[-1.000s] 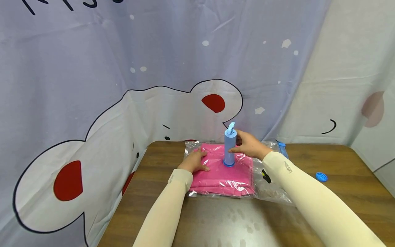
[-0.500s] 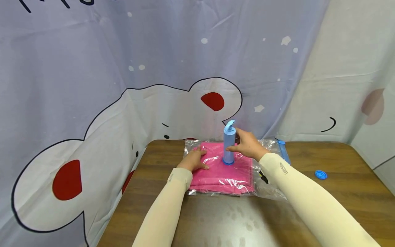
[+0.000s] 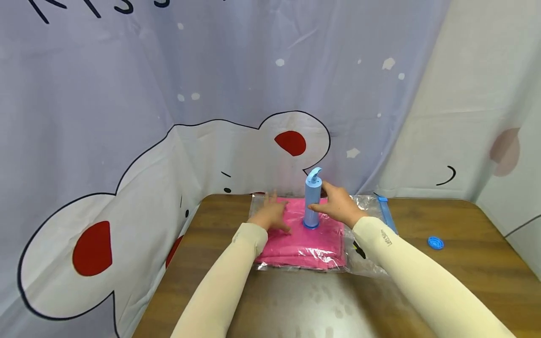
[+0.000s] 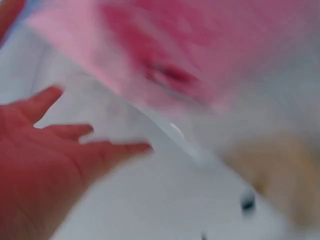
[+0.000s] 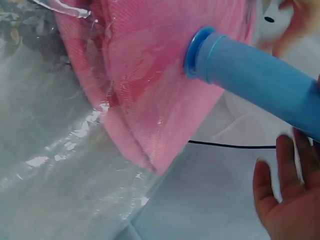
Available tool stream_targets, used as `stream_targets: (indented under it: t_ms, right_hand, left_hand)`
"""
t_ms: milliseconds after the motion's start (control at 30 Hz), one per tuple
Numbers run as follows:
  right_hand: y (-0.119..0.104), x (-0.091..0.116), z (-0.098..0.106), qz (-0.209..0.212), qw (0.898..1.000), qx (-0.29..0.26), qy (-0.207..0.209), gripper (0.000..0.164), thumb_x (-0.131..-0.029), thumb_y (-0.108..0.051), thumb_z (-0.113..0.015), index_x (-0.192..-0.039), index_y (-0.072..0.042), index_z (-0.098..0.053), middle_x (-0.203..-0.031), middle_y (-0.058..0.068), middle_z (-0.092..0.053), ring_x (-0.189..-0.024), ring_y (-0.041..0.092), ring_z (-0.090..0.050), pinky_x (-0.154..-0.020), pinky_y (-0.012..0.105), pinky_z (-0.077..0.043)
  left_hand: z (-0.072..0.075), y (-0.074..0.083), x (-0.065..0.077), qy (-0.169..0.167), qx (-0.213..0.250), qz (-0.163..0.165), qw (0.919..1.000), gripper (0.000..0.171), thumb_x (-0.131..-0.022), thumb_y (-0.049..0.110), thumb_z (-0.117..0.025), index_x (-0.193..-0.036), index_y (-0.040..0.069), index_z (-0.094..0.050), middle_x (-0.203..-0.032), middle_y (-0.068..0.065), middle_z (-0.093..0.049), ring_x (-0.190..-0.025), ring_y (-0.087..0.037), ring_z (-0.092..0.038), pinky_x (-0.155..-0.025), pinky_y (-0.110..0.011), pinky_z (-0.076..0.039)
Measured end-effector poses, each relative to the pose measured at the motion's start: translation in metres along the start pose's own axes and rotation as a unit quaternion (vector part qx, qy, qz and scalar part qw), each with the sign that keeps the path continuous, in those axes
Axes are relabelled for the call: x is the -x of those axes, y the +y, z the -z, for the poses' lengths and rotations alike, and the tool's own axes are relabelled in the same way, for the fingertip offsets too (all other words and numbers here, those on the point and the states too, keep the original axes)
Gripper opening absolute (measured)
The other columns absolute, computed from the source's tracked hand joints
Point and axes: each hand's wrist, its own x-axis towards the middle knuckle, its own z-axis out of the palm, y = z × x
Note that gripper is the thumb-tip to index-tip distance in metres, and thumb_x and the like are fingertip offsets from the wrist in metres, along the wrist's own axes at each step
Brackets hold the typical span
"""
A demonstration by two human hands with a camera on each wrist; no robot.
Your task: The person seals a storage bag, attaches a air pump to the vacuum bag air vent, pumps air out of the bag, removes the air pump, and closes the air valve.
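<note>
A blue hand pump (image 3: 312,199) stands upright on a clear plastic storage bag (image 3: 367,206), its base at a blue valve ring. Folded pink fabric (image 3: 302,246) fills the bag's left part. My right hand (image 3: 339,205) grips the pump barrel, thumb in front and fingers behind; in the right wrist view the fingers (image 5: 285,160) lie along the pump's side. My left hand (image 3: 272,216) is over the fabric's left edge, fingers spread, holding nothing. The left wrist view is blurred and shows that hand (image 4: 45,160) with fingers extended beside the bag.
A round blue cap (image 3: 436,242) lies on the wooden table (image 3: 427,216) to the right. The bag's blue closure strip (image 3: 387,217) runs along its right end. Behind the table hangs a patterned curtain (image 3: 236,70).
My left hand has come up from resting on the bag, its fingers spreading wider. The pump's top handle has turned, now curving to the right. My right hand stays at the barrel.
</note>
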Motion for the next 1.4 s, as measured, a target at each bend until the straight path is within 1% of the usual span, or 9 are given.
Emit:
stream_targets:
  t_ms: [67, 167, 333, 467, 600, 800, 933, 1167, 1400]
  right_hand:
    - [-0.004, 0.001, 0.000, 0.011, 1.000, 0.028, 0.002, 0.066, -0.099, -0.028, -0.090, -0.150, 0.003, -0.062, -0.139, 0.026, -0.075, -0.133, 0.048, -0.073, -0.115, 0.062, -0.061]
    - [-0.013, -0.001, 0.005, 0.031, 0.999, 0.035, 0.008, 0.063, -0.097, -0.021, -0.086, -0.149, 0.007, -0.062, -0.136, 0.028, -0.070, -0.128, 0.046, -0.073, -0.114, 0.061, -0.061]
    - [-0.039, 0.004, 0.022, 0.010, 0.999, -0.043, 0.029, 0.052, -0.099, -0.022, -0.063, -0.141, 0.008, -0.065, -0.146, 0.030, -0.064, -0.133, 0.043, -0.064, -0.119, 0.058, -0.052]
    - [-0.060, 0.007, 0.032, -0.014, 0.999, 0.004, 0.045, 0.056, -0.110, -0.046, -0.049, -0.110, 0.002, -0.077, -0.131, 0.025, -0.071, -0.119, 0.039, -0.065, -0.108, 0.056, -0.054]
    - [-0.074, 0.004, 0.045, -0.051, 0.997, 0.046, 0.031, 0.067, -0.113, -0.061, -0.046, -0.106, -0.002, -0.076, -0.114, 0.018, -0.076, -0.104, 0.034, -0.069, -0.094, 0.049, -0.058]
    - [-0.095, -0.002, 0.067, 0.002, 0.988, 0.157, -0.008, 0.034, -0.108, -0.032, -0.072, -0.089, -0.005, -0.077, -0.081, 0.006, -0.073, -0.081, 0.027, -0.066, -0.076, 0.041, -0.055]
    - [-0.110, -0.004, 0.085, 0.062, 0.984, 0.166, 0.019, 0.016, -0.106, -0.022, -0.081, -0.105, -0.007, -0.085, -0.091, 0.008, -0.081, -0.087, 0.028, -0.069, -0.080, 0.044, -0.057]
    - [-0.154, -0.005, 0.133, 0.123, 0.967, 0.148, 0.168, 0.019, -0.110, -0.016, -0.075, -0.117, -0.002, -0.084, -0.110, 0.021, -0.080, -0.100, 0.037, -0.070, -0.089, 0.050, -0.056]
    - [-0.150, -0.005, 0.123, 0.130, 0.963, 0.151, 0.183, 0.023, -0.110, -0.012, -0.074, -0.128, 0.000, -0.080, -0.118, 0.021, -0.082, -0.106, 0.039, -0.076, -0.095, 0.055, -0.063]
  left_hand:
    - [0.002, 0.024, 0.010, 0.019, 0.106, -0.040, 0.9934, 0.112, -0.089, 0.035, -0.099, -0.179, 0.013, -0.035, -0.187, -0.023, -0.029, -0.176, -0.050, -0.025, -0.138, -0.072, -0.033]
    - [-0.004, 0.052, 0.010, 0.079, 0.224, -0.090, 0.9671, 0.097, -0.094, 0.032, -0.095, -0.173, 0.011, -0.043, -0.171, -0.018, -0.059, -0.160, -0.039, -0.057, -0.132, -0.058, -0.049]
    - [-0.016, 0.075, -0.001, 0.187, 0.165, -0.091, 0.9642, 0.051, -0.097, 0.034, -0.092, -0.137, 0.009, -0.073, -0.130, -0.012, -0.084, -0.121, -0.029, -0.082, -0.104, -0.042, -0.067]
    - [-0.019, 0.079, -0.004, 0.220, 0.139, -0.075, 0.9625, 0.052, -0.092, 0.026, -0.093, -0.136, 0.010, -0.072, -0.123, -0.012, -0.086, -0.114, -0.031, -0.083, -0.100, -0.044, -0.068]
    - [-0.022, 0.081, -0.005, 0.220, 0.160, -0.071, 0.9598, 0.065, -0.088, 0.022, -0.095, -0.147, 0.013, -0.069, -0.129, -0.011, -0.085, -0.121, -0.032, -0.082, -0.107, -0.047, -0.066]
    - [-0.026, 0.082, -0.009, 0.218, 0.152, -0.070, 0.9614, 0.070, -0.087, 0.026, -0.099, -0.149, 0.013, -0.068, -0.131, -0.012, -0.084, -0.123, -0.033, -0.081, -0.107, -0.048, -0.066]
    - [-0.024, 0.081, -0.011, 0.221, 0.156, -0.050, 0.9614, 0.071, -0.085, 0.025, -0.100, -0.148, 0.012, -0.069, -0.128, -0.014, -0.085, -0.121, -0.035, -0.082, -0.107, -0.050, -0.066]
    - [-0.022, 0.080, -0.014, 0.205, 0.167, -0.030, 0.9639, 0.067, -0.087, 0.025, -0.099, -0.145, 0.012, -0.069, -0.131, -0.015, -0.083, -0.123, -0.036, -0.080, -0.109, -0.052, -0.066]
    - [-0.021, 0.081, -0.010, 0.195, 0.174, -0.030, 0.9648, 0.066, -0.087, 0.024, -0.100, -0.145, 0.012, -0.069, -0.132, -0.015, -0.083, -0.124, -0.037, -0.080, -0.110, -0.053, -0.065]
